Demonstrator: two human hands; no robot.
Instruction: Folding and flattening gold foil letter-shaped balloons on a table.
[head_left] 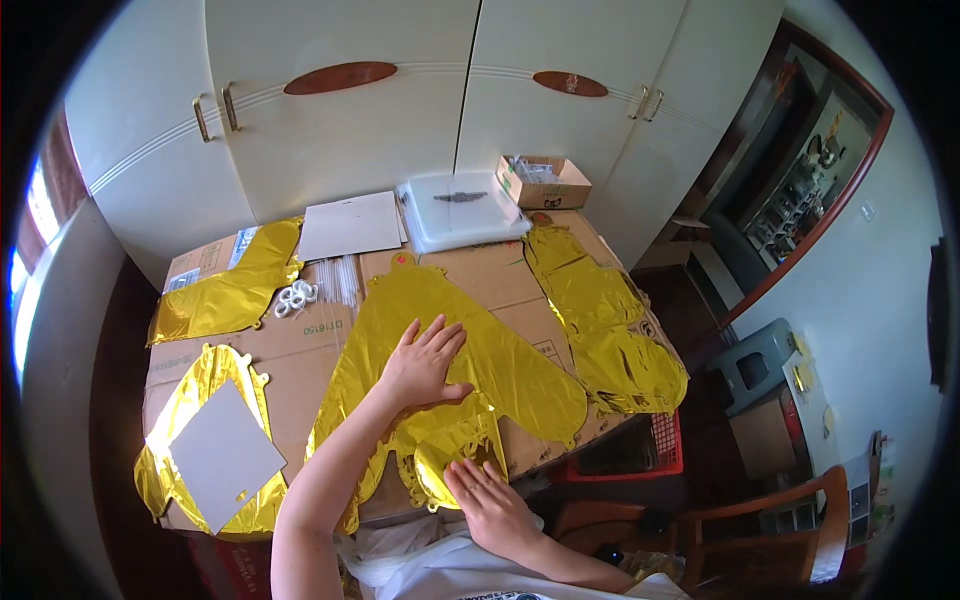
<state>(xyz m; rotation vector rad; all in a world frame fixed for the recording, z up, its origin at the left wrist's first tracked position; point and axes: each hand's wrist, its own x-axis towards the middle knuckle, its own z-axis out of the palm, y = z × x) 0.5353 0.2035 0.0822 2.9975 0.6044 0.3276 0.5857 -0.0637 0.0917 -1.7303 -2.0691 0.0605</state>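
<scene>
A large flat gold foil balloon point(400, 310), uninflated, lies across the middle of the cardboard-covered table. My left hand point(425, 365) rests palm down on it with the fingers spread. Close to the table's front edge, my right hand point(490, 505) lies with fingers stretched out over a folded-over part of the same foil. Neither hand is wrapped around anything. Another gold foil balloon point(600, 320) lies to the right, and a third point(225, 290) at the far left. At the near left, a grey card point(228, 455) covers part of further gold foil point(205, 385).
White straws point(335, 280) and white ribbon rolls point(296, 297) lie left of centre. Behind them are grey card sheets point(350, 225), a translucent plastic pack point(465, 212) and a small cardboard box point(545, 182). A red crate point(665, 445) and wooden chair point(830, 520) stand at the right.
</scene>
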